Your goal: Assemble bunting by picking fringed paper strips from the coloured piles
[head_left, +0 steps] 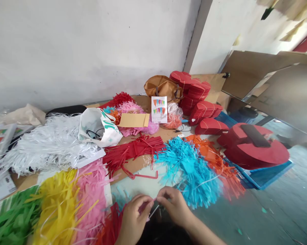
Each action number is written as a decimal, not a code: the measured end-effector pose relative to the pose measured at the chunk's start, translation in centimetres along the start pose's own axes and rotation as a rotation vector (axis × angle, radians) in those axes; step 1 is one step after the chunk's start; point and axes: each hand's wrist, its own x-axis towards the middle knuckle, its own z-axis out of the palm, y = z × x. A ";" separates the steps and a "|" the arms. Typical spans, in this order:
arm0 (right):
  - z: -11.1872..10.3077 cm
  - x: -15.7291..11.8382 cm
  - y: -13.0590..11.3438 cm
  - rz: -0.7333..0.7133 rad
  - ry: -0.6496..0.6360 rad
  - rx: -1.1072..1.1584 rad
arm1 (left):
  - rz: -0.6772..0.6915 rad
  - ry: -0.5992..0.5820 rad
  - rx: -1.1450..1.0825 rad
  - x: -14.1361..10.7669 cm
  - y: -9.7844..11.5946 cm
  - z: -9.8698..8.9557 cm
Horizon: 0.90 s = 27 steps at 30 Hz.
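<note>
My left hand (136, 212) and my right hand (174, 205) meet at the front of the table, fingertips pinched close together. Between them shows a small bit of pink tissue paper (154, 199), mostly hidden by the fingers. A thin white string (154, 211) hangs just below the fingertips. Beside my left wrist lies a red tissue-paper tassel (112, 221), some of its strips reaching under the hand. To the right of my right hand spreads a pile of blue tassels (191, 170). Dark red tassels (135, 148) lie beyond both hands.
Green (14, 214), yellow (58, 207) and pink tassels (91, 194) line the left front. Behind them are white tassels (48, 146) and a white bag (112, 131). Orange tassels (209, 153), bundled red paper stacks (209, 126) and a blue crate (273, 175) stand right.
</note>
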 end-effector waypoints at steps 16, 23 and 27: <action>-2.5 -0.6 0.2 -0.001 -0.024 0.132 | 0.408 0.325 0.281 0.2 0.8 3.7; -4.1 -0.3 1.1 0.008 -0.022 0.099 | 0.424 0.303 0.305 1.4 1.4 4.9; -5.1 0.0 1.7 -0.002 -0.011 0.081 | 0.405 0.203 0.295 2.2 1.1 5.6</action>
